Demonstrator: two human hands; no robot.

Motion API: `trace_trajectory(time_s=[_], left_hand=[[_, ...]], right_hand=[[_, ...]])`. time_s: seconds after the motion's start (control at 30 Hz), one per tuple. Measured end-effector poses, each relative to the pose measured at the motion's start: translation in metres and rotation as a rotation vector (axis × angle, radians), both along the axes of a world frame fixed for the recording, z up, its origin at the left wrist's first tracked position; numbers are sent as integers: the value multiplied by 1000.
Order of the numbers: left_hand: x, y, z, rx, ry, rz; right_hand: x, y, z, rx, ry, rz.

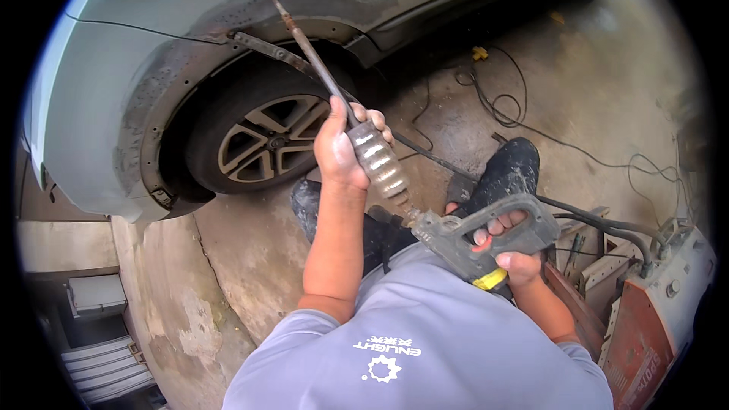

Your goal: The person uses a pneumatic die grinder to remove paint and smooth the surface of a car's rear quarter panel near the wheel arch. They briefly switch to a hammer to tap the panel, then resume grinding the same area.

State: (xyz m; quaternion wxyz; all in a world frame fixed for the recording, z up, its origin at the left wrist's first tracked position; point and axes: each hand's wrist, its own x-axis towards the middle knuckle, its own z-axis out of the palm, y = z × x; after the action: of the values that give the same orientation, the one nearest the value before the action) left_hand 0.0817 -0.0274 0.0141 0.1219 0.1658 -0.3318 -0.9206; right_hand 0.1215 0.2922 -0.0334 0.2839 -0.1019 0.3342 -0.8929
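A slide-hammer dent puller (376, 159) lies slantwise across the view, held in both hands. My left hand (339, 144) is closed around its rod and the top of the ribbed metal weight. Around the grey loop handle (486, 235) my right hand (512, 247) is closed, near a red trigger and a yellow patch. The rod's pointed tip (278, 4) overlaps the car's fender (228, 19), which has dark sanded patches along the wheel arch; whether tip and panel touch, I cannot tell. A perforated metal bar (266, 47) crosses the arch opening above the wheel (273, 140).
A red and grey machine (653, 319) stands at the lower right with thick black cables (600, 220) running from it toward the handle. Thin cable (516, 118) lies looped on the concrete floor beside a yellow piece (480, 53). My knees are close under the tool.
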Motion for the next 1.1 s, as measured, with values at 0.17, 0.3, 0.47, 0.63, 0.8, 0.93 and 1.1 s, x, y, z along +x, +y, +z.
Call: trace_trajectory(time_s=[0.17, 0.3, 0.47, 0.63, 0.8, 0.93, 1.1], left_hand=[[0, 3, 2, 35, -4, 10], [-2, 5, 7, 35, -9, 32], [-3, 2, 5, 65, 19, 31], [-12, -13, 15, 68, 35, 10], [-43, -50, 27, 96, 34, 10], [-47, -56, 22, 148, 97, -27], [-50, -53, 19, 195, 204, -22]], right_hand=[[3, 0, 4, -48, -17, -24], [3, 2, 6, -25, -26, -49], [-1, -3, 10, -72, -21, -62], [-4, -9, 17, -118, -5, -37], [-5, -6, 8, -73, 12, -45], [-5, -3, 8, -93, 14, -58], [-2, -5, 37, -2, -49, -97]])
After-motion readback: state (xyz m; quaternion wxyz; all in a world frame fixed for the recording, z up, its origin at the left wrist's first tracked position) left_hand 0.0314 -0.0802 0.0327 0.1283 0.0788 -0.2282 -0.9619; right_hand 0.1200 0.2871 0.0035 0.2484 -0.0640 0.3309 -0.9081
